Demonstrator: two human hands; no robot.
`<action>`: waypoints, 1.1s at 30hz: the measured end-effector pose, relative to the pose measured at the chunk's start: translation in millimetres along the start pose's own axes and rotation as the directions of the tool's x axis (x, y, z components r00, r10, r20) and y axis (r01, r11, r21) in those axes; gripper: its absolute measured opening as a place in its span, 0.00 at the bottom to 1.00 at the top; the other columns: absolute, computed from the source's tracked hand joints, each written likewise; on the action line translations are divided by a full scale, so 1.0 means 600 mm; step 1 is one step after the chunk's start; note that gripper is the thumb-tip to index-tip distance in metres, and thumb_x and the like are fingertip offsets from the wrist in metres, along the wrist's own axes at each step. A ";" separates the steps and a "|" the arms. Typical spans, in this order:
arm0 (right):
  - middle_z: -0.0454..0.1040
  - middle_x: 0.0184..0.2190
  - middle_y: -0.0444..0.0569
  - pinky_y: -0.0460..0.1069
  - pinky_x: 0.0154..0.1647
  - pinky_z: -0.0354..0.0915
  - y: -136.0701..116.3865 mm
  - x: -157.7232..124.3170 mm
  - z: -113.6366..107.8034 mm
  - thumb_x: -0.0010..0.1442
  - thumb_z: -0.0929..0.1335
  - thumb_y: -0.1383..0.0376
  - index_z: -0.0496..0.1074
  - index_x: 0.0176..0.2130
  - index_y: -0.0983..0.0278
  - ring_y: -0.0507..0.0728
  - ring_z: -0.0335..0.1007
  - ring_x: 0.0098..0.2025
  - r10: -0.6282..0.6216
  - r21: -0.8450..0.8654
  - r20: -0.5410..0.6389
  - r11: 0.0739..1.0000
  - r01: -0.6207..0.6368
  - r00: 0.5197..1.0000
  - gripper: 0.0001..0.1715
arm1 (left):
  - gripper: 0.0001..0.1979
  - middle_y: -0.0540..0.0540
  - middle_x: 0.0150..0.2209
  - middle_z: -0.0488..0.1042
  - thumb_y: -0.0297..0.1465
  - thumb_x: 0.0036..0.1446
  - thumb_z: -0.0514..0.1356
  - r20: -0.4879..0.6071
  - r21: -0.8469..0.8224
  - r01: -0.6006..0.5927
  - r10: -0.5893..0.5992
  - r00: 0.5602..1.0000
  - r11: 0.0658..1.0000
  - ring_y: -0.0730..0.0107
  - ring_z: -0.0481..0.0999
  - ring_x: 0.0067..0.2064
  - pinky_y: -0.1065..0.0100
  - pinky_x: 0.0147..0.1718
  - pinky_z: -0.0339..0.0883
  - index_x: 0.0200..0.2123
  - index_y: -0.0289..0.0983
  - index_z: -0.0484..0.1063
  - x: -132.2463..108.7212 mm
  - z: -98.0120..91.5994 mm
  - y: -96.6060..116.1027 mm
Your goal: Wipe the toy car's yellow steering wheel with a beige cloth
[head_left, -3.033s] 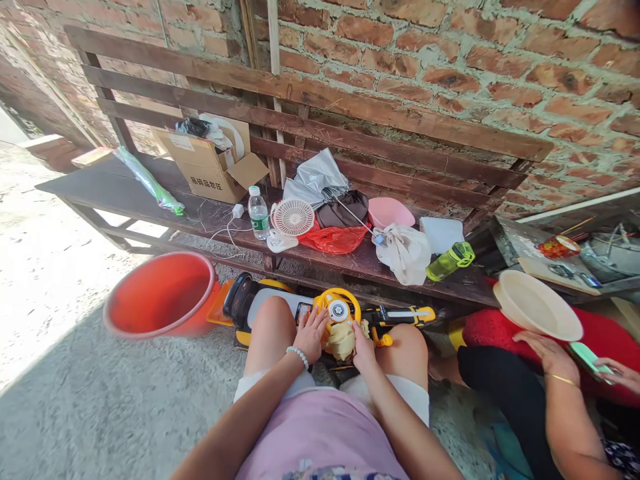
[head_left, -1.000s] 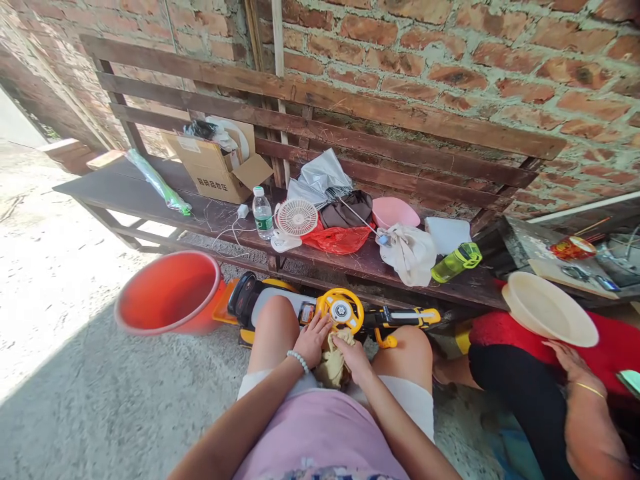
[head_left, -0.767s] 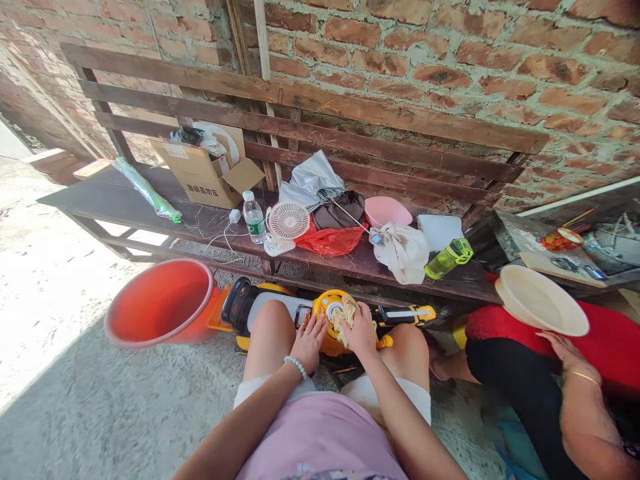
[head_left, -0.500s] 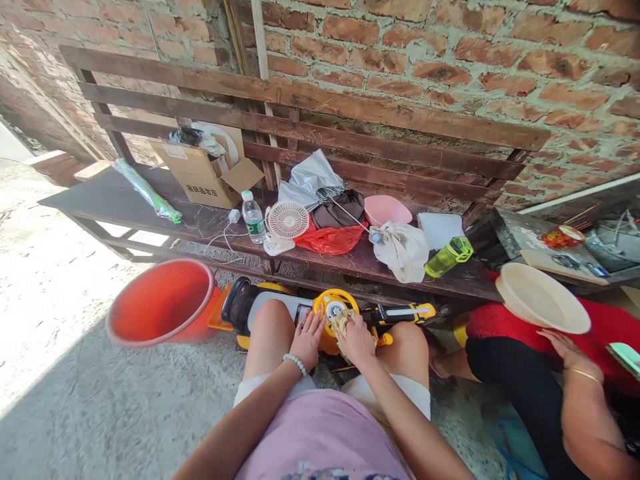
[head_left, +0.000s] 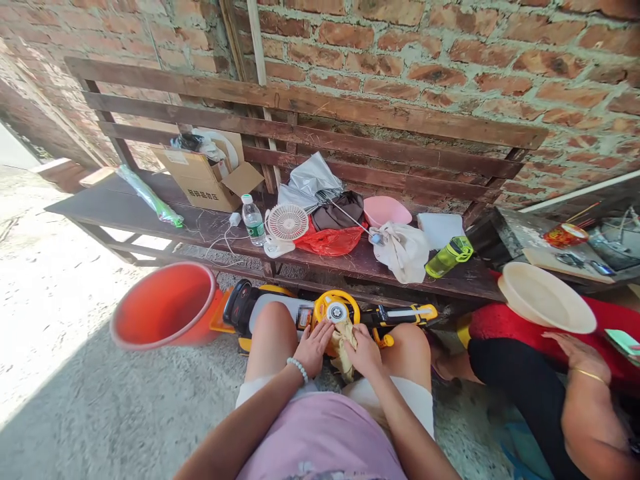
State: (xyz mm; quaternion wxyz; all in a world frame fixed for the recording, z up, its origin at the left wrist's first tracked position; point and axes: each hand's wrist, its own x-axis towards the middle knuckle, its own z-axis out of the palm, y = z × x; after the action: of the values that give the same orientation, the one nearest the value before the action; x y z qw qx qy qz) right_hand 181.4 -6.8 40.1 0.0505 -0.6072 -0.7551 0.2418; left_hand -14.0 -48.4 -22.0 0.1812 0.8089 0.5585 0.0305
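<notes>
A yellow ride-on toy vehicle (head_left: 285,305) stands crosswise at my knees, with a yellow steering wheel (head_left: 354,301) that has a white and grey hub. My right hand (head_left: 367,352) grips a tan cloth (head_left: 344,353) at the near rim of the wheel, and the cloth's lower end hangs down between my legs. My left hand (head_left: 311,350) has its fingers stretched out toward the wheel's lower left, with the fingertips by the cloth's upper edge. Part of the wheel's near rim is hidden by the hands and cloth.
Behind the toy runs a dark wooden bench (head_left: 225,247) holding a cardboard box (head_left: 205,183), water bottle (head_left: 253,223), small fan (head_left: 287,223), red bag (head_left: 333,241) and green bottle (head_left: 445,259). A red tub (head_left: 160,313) stands left. Another person's hand (head_left: 583,357) is beside a cream basin (head_left: 547,300).
My right hand has drawn the cloth from the wheel's hub down to its near rim, where more of the cloth hangs. My left hand has shifted slightly right and down.
</notes>
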 end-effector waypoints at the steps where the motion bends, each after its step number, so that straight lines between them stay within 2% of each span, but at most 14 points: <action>1: 0.68 0.59 0.53 0.49 0.54 0.65 0.006 0.007 -0.004 0.65 0.64 0.63 0.74 0.54 0.61 0.59 0.71 0.55 0.030 0.008 -0.065 1.000 -0.030 0.997 0.19 | 0.46 0.45 0.76 0.42 0.23 0.53 0.54 0.015 0.004 0.003 -0.003 1.000 1.000 0.56 0.39 0.76 0.46 0.71 0.43 0.75 0.37 0.44 0.000 -0.002 0.001; 3: 0.64 0.63 0.54 0.50 0.58 0.64 0.016 0.025 -0.013 0.65 0.64 0.64 0.73 0.57 0.61 0.60 0.69 0.58 0.057 -0.010 -0.153 0.998 -0.059 0.987 0.22 | 0.47 0.45 0.76 0.38 0.23 0.52 0.55 0.041 0.020 0.008 -0.009 0.999 1.000 0.56 0.38 0.76 0.46 0.70 0.46 0.75 0.37 0.44 0.000 -0.005 0.002; 4: 0.62 0.65 0.54 0.51 0.59 0.63 0.018 0.034 -0.016 0.64 0.65 0.64 0.72 0.58 0.61 0.60 0.67 0.60 0.057 -0.037 -0.152 0.997 -0.064 0.987 0.23 | 0.48 0.45 0.76 0.37 0.24 0.51 0.56 0.052 0.030 0.013 -0.015 0.999 0.999 0.56 0.37 0.76 0.46 0.70 0.47 0.75 0.37 0.43 0.001 -0.006 0.003; 7: 0.59 0.67 0.54 0.52 0.58 0.63 0.015 0.050 -0.022 0.62 0.68 0.65 0.73 0.58 0.58 0.62 0.67 0.59 0.049 -0.144 -0.016 0.988 -0.051 0.999 0.25 | 0.51 0.43 0.76 0.33 0.25 0.49 0.58 0.074 0.065 0.027 -0.032 0.997 0.998 0.56 0.35 0.77 0.47 0.70 0.48 0.75 0.35 0.41 0.004 -0.003 0.003; 9: 0.61 0.65 0.55 0.53 0.54 0.64 0.007 0.051 -0.021 0.61 0.68 0.65 0.72 0.58 0.58 0.62 0.69 0.55 0.049 -0.200 0.055 0.979 -0.037 0.997 0.25 | 0.51 0.43 0.76 0.33 0.25 0.49 0.58 0.061 0.083 0.034 -0.039 0.997 0.996 0.56 0.34 0.77 0.47 0.70 0.47 0.75 0.34 0.41 0.006 0.002 -0.001; 14: 0.68 0.54 0.57 0.52 0.46 0.65 -0.018 0.039 -0.021 0.62 0.68 0.61 0.75 0.51 0.61 0.61 0.73 0.47 0.059 -0.269 0.109 0.963 -0.027 0.992 0.18 | 0.47 0.44 0.76 0.34 0.24 0.51 0.54 -0.016 0.056 0.107 -0.106 0.994 0.993 0.55 0.34 0.77 0.45 0.70 0.45 0.75 0.34 0.45 0.005 0.015 -0.008; 17: 0.69 0.53 0.58 0.51 0.43 0.66 -0.026 0.038 -0.020 0.63 0.67 0.61 0.76 0.48 0.62 0.60 0.75 0.43 0.049 -0.268 0.128 0.963 -0.013 0.990 0.15 | 0.45 0.43 0.76 0.35 0.25 0.53 0.54 -0.050 0.044 0.104 -0.102 0.994 0.994 0.52 0.34 0.76 0.43 0.71 0.40 0.74 0.35 0.48 0.002 0.018 -0.003; 21: 0.70 0.53 0.58 0.51 0.42 0.66 -0.035 0.033 -0.012 0.63 0.66 0.61 0.77 0.46 0.63 0.60 0.76 0.43 0.022 -0.229 0.121 0.973 0.007 0.992 0.14 | 0.43 0.40 0.76 0.42 0.28 0.55 0.54 -0.016 0.037 0.044 -0.044 0.999 0.998 0.50 0.37 0.76 0.41 0.72 0.34 0.74 0.32 0.50 -0.001 0.017 0.004; 24: 0.70 0.53 0.58 0.51 0.42 0.66 -0.047 0.024 -0.008 0.62 0.66 0.62 0.77 0.46 0.62 0.59 0.76 0.43 0.034 -0.191 0.130 0.981 -0.009 0.991 0.14 | 0.42 0.41 0.75 0.46 0.26 0.55 0.52 -0.032 0.037 0.093 -0.092 0.995 0.995 0.51 0.39 0.76 0.40 0.72 0.33 0.74 0.33 0.49 0.000 0.013 0.001; 29: 0.70 0.53 0.56 0.50 0.41 0.66 -0.072 0.017 -0.003 0.61 0.67 0.62 0.77 0.46 0.61 0.59 0.76 0.43 0.047 -0.145 0.142 0.989 -0.027 0.989 0.14 | 0.45 0.45 0.76 0.42 0.22 0.53 0.52 -0.093 0.035 0.207 -0.203 0.975 0.978 0.52 0.36 0.76 0.39 0.71 0.36 0.75 0.40 0.47 0.005 0.006 -0.005; 33: 0.70 0.52 0.55 0.49 0.40 0.65 -0.078 0.020 -0.003 0.62 0.66 0.61 0.77 0.46 0.61 0.58 0.75 0.42 0.039 -0.122 0.157 0.992 -0.020 0.987 0.15 | 0.42 0.44 0.76 0.38 0.23 0.55 0.53 -0.070 0.033 0.210 -0.207 0.976 0.977 0.51 0.35 0.76 0.42 0.71 0.38 0.74 0.37 0.50 0.010 0.000 -0.005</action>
State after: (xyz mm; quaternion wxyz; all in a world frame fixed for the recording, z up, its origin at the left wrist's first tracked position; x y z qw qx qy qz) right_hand 137.4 -2.0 59.1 -0.0502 -0.5992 -0.7609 0.2441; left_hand -14.5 -41.8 -23.9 0.1485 0.7479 0.6464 0.0271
